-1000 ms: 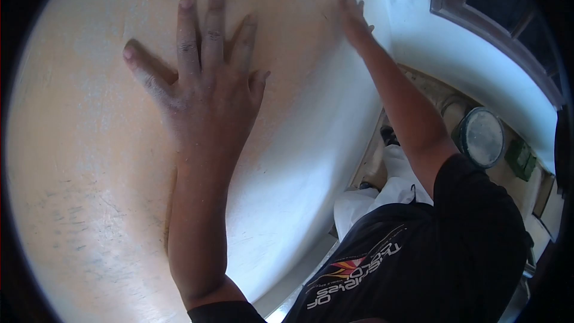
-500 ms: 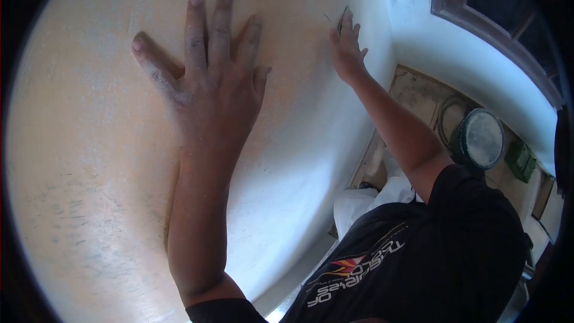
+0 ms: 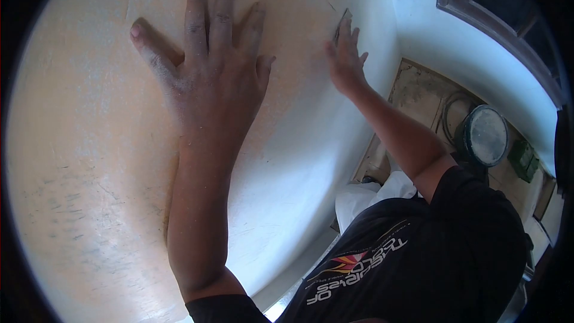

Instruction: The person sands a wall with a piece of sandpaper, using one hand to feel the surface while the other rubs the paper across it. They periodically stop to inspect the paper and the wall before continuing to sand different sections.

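Note:
My left hand (image 3: 218,78) lies flat on a pale, patchy orange-and-white wall (image 3: 101,131), fingers spread, with whitish dust on its skin. It holds nothing. Farther off, toward the upper right, my right hand (image 3: 347,63) presses a thin sheet (image 3: 342,21), which looks like sandpaper, against the same wall. Only the sheet's dark edge shows past the fingers; the rest is hidden beneath them. A thin scratch (image 3: 332,6) marks the wall just left of that hand.
A dark bucket (image 3: 485,137) with a whitish top stands on the tiled floor (image 3: 412,93), beside a coiled hose (image 3: 449,113). Near it sits a green box-like object (image 3: 524,160). A brown window frame (image 3: 496,30) is set in the adjoining white wall (image 3: 418,30).
My right hand has slid slightly down the wall, away from the scratch, with the sheet under its fingers. The view has shifted a little. My left hand stays spread on the wall.

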`<state>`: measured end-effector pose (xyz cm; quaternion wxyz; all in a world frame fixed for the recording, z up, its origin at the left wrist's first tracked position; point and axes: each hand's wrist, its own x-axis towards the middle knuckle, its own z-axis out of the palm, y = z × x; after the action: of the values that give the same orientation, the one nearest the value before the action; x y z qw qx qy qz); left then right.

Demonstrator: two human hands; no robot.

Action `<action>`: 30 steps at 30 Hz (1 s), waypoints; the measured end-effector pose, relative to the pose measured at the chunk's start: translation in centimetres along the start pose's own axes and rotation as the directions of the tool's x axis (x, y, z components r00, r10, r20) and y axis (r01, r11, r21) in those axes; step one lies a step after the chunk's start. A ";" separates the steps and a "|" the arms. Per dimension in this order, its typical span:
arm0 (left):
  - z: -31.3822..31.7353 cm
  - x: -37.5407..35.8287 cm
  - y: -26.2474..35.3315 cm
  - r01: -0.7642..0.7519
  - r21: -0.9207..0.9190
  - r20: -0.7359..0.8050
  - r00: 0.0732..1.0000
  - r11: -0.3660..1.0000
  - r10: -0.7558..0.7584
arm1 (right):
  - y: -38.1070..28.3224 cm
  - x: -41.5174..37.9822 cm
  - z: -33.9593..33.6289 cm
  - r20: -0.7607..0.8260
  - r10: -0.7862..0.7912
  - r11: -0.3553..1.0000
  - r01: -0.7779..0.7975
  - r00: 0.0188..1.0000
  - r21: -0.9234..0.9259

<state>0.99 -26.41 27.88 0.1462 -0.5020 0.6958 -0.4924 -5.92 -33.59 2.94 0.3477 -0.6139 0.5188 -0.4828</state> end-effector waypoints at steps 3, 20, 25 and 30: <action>-0.1 0.1 0.2 -0.027 0.020 -0.057 0.998 0.999 0.028 | -1.1 -6.3 2.2 0.103 -0.194 0.978 0.201 0.976 -0.055; -0.1 0.2 0.2 -0.049 0.038 -0.065 0.997 0.998 0.051 | -1.5 -8.5 0.8 0.247 -0.087 0.996 0.092 0.965 -0.010; 0.1 0.1 0.3 -0.051 0.035 -0.065 0.996 0.998 0.053 | -0.1 -7.8 0.9 0.256 -0.061 0.987 0.096 0.965 -0.128; 0.0 0.2 0.1 -0.040 0.041 -0.087 0.995 0.998 0.044 | 6.4 6.1 -1.6 0.230 0.406 0.609 -0.449 0.885 0.654</action>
<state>0.84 -26.57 27.83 0.1357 -0.4622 0.7022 -0.5243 -9.42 -40.86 -1.12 0.6706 -0.3110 0.4214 -0.5253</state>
